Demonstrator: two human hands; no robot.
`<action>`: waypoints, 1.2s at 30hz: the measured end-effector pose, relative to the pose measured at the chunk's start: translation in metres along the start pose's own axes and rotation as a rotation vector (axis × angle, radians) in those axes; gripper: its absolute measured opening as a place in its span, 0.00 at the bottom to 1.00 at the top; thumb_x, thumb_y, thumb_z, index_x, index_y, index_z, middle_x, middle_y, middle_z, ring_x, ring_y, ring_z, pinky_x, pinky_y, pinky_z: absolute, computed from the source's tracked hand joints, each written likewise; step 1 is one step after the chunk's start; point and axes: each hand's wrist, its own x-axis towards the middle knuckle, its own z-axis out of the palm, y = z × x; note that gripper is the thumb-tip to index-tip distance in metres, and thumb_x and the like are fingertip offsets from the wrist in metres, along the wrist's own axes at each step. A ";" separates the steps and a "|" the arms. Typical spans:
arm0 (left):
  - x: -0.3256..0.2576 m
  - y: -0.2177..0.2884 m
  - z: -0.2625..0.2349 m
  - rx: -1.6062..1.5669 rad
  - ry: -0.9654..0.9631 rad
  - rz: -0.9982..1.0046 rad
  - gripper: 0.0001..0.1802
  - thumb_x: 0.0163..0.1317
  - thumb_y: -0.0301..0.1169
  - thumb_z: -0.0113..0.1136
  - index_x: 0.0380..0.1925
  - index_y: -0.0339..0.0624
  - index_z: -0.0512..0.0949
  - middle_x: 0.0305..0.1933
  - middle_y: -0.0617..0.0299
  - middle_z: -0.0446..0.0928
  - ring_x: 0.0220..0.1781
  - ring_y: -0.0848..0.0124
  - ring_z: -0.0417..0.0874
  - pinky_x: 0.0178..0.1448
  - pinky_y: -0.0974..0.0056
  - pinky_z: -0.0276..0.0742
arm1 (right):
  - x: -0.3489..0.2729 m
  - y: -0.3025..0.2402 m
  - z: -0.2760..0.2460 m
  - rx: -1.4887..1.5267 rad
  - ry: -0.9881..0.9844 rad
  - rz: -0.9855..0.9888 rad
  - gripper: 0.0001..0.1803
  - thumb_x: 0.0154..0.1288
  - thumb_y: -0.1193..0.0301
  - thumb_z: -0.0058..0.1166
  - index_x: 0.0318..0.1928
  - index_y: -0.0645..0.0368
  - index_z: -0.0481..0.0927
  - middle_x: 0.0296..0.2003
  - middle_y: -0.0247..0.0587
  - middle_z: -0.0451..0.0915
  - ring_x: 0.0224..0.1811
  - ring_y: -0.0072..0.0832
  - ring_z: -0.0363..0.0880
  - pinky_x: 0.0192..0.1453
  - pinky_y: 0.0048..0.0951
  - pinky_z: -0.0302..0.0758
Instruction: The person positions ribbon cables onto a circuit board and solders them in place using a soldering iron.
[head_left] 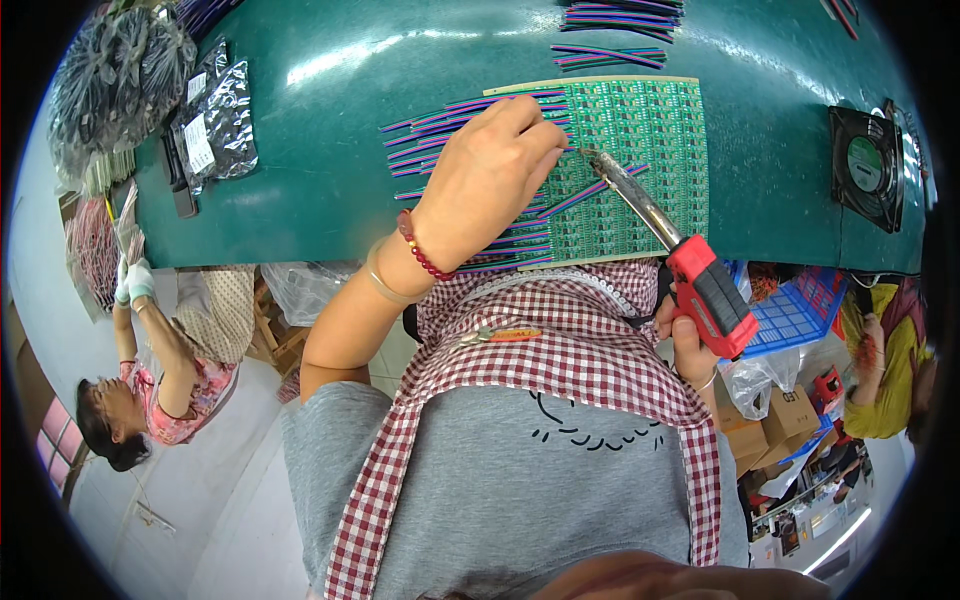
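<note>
One board [675, 130], and there we had it, a green sheet at the near edge of the table [765, 130]! One soldering gun [708, 295] reached in over the board's right side, our right hand [690, 345] curled round its red grip. Our left hand [495, 160] sat over the board's left part, thumb and finger pinched on one wire [571, 150], right by the gun's tip. We counted one loose strip [590, 190] slanting across the board, one big pile [620, 15] and one small pile [608, 57] beyond its far edge; the row of wires [450, 120] along its left was too crowded to count. The green, shiny table carried one fan [866, 165], well right of the board. One person [190, 400] worked far to its left, another person [878, 350] to its right. Our checked apron [560, 345] crowded the board's near edge; rightward, open green ran to the fan.
</note>
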 end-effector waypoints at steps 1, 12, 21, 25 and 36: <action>0.000 0.000 0.000 0.001 -0.001 0.006 0.05 0.54 0.23 0.65 0.32 0.38 0.80 0.32 0.56 0.74 0.36 0.58 0.79 0.40 0.58 0.77 | 0.000 0.002 0.000 -0.027 0.018 -0.022 0.16 0.61 0.63 0.60 0.42 0.63 0.83 0.29 0.39 0.82 0.28 0.28 0.81 0.33 0.29 0.75; -0.001 0.001 0.001 0.014 -0.004 -0.007 0.05 0.54 0.24 0.65 0.32 0.38 0.80 0.32 0.56 0.74 0.36 0.58 0.79 0.39 0.58 0.77 | 0.001 -0.006 -0.003 -0.051 -0.009 -0.005 0.16 0.60 0.63 0.60 0.39 0.65 0.83 0.30 0.42 0.82 0.27 0.30 0.81 0.32 0.29 0.75; -0.001 0.002 0.000 0.016 -0.009 -0.005 0.05 0.54 0.24 0.65 0.31 0.38 0.80 0.31 0.56 0.74 0.35 0.58 0.78 0.40 0.58 0.76 | -0.001 0.001 -0.003 -0.027 0.038 -0.040 0.19 0.62 0.60 0.60 0.41 0.65 0.82 0.28 0.39 0.81 0.27 0.26 0.80 0.33 0.29 0.76; -0.001 0.004 0.000 0.138 -0.008 0.027 0.06 0.52 0.25 0.66 0.31 0.41 0.81 0.33 0.59 0.74 0.38 0.60 0.77 0.43 0.58 0.74 | 0.006 -0.016 0.002 0.076 0.050 0.021 0.35 0.66 0.48 0.55 0.56 0.70 0.68 0.23 0.37 0.72 0.22 0.22 0.69 0.28 0.25 0.68; 0.001 0.052 0.035 0.072 -0.071 -0.159 0.08 0.52 0.27 0.66 0.29 0.42 0.75 0.33 0.58 0.73 0.39 0.58 0.77 0.43 0.57 0.73 | 0.025 -0.028 -0.004 0.224 0.291 -0.131 0.34 0.69 0.50 0.51 0.57 0.71 0.66 0.22 0.39 0.70 0.17 0.22 0.67 0.23 0.25 0.68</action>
